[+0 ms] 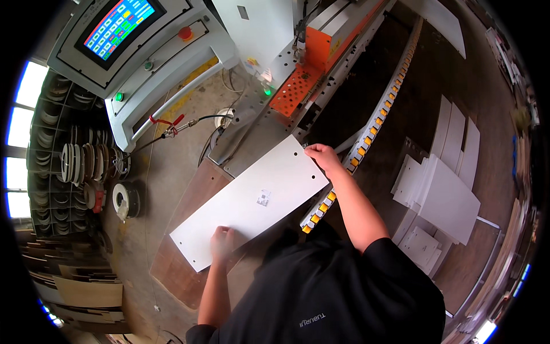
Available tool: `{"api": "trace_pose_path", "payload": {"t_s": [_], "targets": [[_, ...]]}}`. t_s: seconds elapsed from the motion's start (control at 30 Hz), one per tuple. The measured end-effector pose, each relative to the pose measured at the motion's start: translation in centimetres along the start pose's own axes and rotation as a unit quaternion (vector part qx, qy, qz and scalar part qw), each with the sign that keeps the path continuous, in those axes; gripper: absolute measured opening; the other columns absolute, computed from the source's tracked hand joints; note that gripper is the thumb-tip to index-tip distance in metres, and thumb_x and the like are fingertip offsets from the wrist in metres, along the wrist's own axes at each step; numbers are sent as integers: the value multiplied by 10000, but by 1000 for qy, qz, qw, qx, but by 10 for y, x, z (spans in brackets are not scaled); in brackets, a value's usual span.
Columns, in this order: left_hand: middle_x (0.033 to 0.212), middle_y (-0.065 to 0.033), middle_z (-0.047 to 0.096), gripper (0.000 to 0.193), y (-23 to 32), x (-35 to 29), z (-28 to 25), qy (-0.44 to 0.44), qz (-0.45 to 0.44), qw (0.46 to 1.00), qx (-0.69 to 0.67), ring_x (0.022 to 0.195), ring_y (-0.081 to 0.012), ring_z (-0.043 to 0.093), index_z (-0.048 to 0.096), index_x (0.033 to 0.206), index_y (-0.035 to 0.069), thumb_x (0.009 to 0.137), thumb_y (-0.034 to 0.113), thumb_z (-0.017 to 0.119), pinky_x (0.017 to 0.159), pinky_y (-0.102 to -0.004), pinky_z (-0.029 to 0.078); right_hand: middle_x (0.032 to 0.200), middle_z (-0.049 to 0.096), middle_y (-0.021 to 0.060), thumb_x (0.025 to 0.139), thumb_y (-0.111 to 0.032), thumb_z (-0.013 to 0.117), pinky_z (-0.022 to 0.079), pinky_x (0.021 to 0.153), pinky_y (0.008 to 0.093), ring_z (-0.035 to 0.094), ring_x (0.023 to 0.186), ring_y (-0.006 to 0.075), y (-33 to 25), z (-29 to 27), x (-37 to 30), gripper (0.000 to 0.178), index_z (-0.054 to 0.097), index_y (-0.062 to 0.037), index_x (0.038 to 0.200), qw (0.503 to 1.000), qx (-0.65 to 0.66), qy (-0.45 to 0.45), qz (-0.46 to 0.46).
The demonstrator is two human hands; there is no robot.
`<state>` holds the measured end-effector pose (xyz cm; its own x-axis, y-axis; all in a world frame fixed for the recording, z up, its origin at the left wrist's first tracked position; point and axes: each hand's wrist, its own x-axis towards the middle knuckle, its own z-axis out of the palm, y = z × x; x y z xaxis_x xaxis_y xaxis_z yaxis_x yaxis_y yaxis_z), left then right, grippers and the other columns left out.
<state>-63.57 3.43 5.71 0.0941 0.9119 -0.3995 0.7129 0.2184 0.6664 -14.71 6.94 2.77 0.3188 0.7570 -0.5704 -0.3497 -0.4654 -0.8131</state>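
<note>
A long white panel [240,200] lies slantwise in front of me, with small dark holes near both ends and a printed label [263,198] at its middle. My right hand [325,159] pinches its far right end close to a hole. Along its near edge, toward the left end, my left hand [222,243] grips with curled fingers, slightly blurred. Under the panel's left part is a brown board [172,249]. Just beyond its far end is the machine's metal bed, with an orange perforated plate [295,89].
A track of yellow rollers [369,135] runs away on my right. Farther right, white panels [450,200] are stacked. A control console [120,63] with a lit screen and red button stands at upper left. An air hose gun [172,131] hangs below it; edging rolls [86,163] fill a rack.
</note>
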Motion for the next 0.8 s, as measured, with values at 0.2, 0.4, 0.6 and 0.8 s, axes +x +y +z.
{"api": "trace_pose_path", "payload": {"t_s": [0.2,0.4,0.6,0.8], "targets": [[829,-44,680,198,74,85,-1,-23,-32,975,-218,656,-110,618,653,1104,9,1009,179,622,610,-267,488,897,716,11,904,-161,745,515,782,274,642,848,104,12,-27,-19,150,729,-29,975,999,-27,-27,28],[1015,-44,699,330,135,191,-35,53,14,952,-300,797,-136,653,618,1302,45,1001,179,627,680,-285,510,901,718,20,898,-138,751,524,780,289,651,841,118,12,-14,-2,107,733,-42,940,998,43,-11,45],[1145,-8,673,455,164,265,-70,185,21,913,-363,982,-145,649,546,1403,112,966,139,671,765,-332,531,862,708,14,912,-160,746,538,721,301,653,769,127,9,-8,11,130,702,-53,972,1000,9,-15,7],[963,19,723,225,148,310,-100,163,95,926,-327,874,-106,684,709,1129,102,951,223,776,728,-287,504,959,768,91,852,-273,795,558,829,329,726,900,199,19,-53,-81,345,721,-22,1077,943,-333,8,4]]}}
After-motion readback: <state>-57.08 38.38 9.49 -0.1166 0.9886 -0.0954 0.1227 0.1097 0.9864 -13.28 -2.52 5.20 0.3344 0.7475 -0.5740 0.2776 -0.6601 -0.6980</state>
